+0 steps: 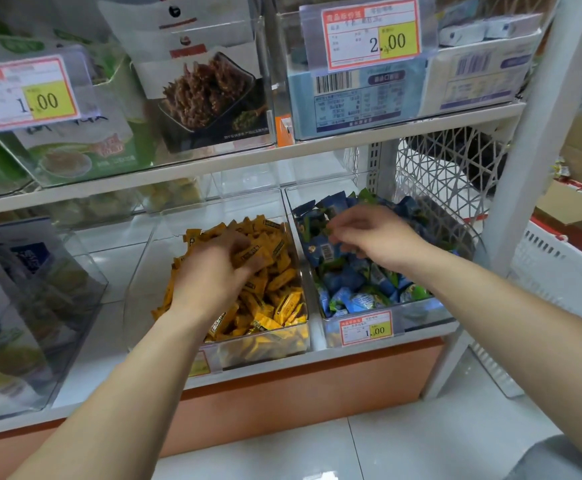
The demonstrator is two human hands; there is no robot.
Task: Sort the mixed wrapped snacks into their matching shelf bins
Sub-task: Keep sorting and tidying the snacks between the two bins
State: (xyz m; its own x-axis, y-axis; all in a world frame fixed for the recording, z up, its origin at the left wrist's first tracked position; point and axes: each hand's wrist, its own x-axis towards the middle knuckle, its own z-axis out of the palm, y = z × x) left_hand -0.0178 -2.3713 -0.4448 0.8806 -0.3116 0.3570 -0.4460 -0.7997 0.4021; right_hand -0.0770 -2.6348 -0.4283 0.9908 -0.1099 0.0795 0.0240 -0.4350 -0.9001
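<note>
You have two clear bins side by side. The left bin [144,289] is heaped with yellow wrapped snacks [275,292], lying every way. Just right of that bin, the second bin [417,311] holds blue wrapped snacks [348,278] mixed with green ones [416,292] — one green piece [327,232] sits pinched in your right hand [376,233].

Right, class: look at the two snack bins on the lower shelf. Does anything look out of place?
Yes. In the right bin, green-wrapped snacks lie mixed among blue-wrapped snacks: two kinds in one bin. The yellow-wrapped snacks next door look unmixed.
</note>
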